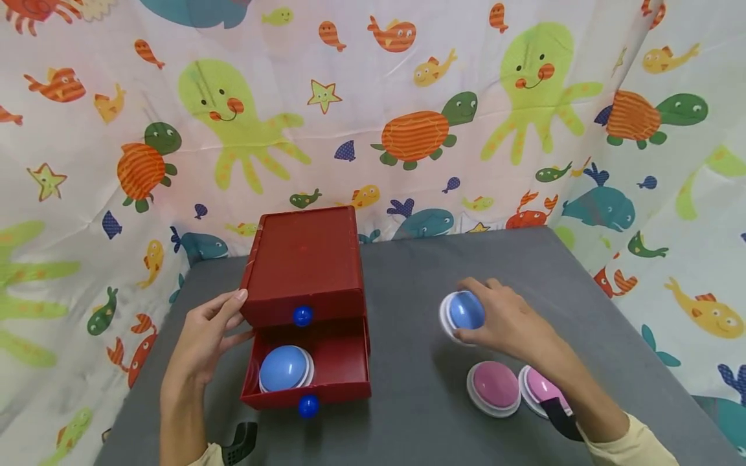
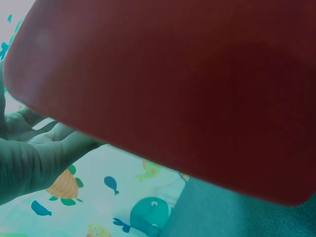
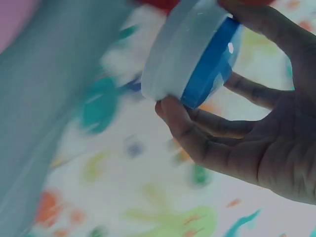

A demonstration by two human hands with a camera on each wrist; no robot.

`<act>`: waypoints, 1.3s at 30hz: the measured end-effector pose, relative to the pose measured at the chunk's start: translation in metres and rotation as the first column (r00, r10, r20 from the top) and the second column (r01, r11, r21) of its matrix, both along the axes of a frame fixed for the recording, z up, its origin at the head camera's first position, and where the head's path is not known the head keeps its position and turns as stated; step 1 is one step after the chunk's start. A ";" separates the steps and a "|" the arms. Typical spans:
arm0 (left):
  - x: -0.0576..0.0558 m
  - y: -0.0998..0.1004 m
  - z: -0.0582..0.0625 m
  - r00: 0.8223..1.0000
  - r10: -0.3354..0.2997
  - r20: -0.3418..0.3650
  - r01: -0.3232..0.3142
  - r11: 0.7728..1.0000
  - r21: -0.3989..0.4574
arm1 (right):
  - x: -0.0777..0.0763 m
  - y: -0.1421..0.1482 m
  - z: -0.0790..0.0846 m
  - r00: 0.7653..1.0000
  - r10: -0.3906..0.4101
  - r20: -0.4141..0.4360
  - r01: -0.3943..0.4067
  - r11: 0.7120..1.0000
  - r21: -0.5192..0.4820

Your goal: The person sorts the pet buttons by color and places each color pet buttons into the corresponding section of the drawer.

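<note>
A red two-drawer box (image 1: 303, 259) with blue knobs stands left of centre, its lower drawer (image 1: 344, 362) pulled out. Inside that drawer lies a blue round push button (image 1: 282, 369) with a white rim. My left hand (image 1: 201, 336) touches the box's left front side with fairly straight fingers; in the left wrist view a red panel (image 2: 163, 89) hides part of them. Raised above the table on the right, my right hand (image 1: 507, 320) grips another blue push button (image 3: 197, 59) by its white rim, its dome turned toward the palm.
Two pink push buttons, one left (image 1: 495, 385) and one right (image 1: 544, 385), lie on the grey table (image 1: 408, 278) below my right forearm, which partly covers the right one. A sea-animal curtain (image 1: 361, 77) hangs behind and beside the table.
</note>
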State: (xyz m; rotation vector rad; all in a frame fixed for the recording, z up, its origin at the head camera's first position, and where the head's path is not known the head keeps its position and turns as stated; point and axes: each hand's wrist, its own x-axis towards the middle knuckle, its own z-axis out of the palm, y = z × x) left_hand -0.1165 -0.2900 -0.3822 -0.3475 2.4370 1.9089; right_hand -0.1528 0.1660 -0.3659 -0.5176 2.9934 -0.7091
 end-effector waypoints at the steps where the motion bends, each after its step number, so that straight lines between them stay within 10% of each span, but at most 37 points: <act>1: 0.000 0.000 0.000 1.000 -0.002 -0.001 0.002 1.000 -0.001 | 0.006 -0.012 0.009 1.000 0.018 -0.015 -0.018 1.000 -0.019; 10: 0.002 0.000 0.002 1.000 0.012 -0.026 -0.011 0.999 0.031 | 0.037 -0.108 0.033 0.935 0.339 -0.100 -0.346 0.936 -0.064; 20: 0.001 -0.001 0.000 1.000 0.028 -0.001 -0.028 1.000 0.000 | 0.030 -0.174 0.008 0.825 0.533 -0.188 -0.461 0.827 0.322; 39: 0.001 0.003 0.003 0.999 0.036 0.000 -0.036 0.999 -0.009 | 0.022 -0.185 -0.002 0.858 0.509 0.063 -0.491 0.779 0.389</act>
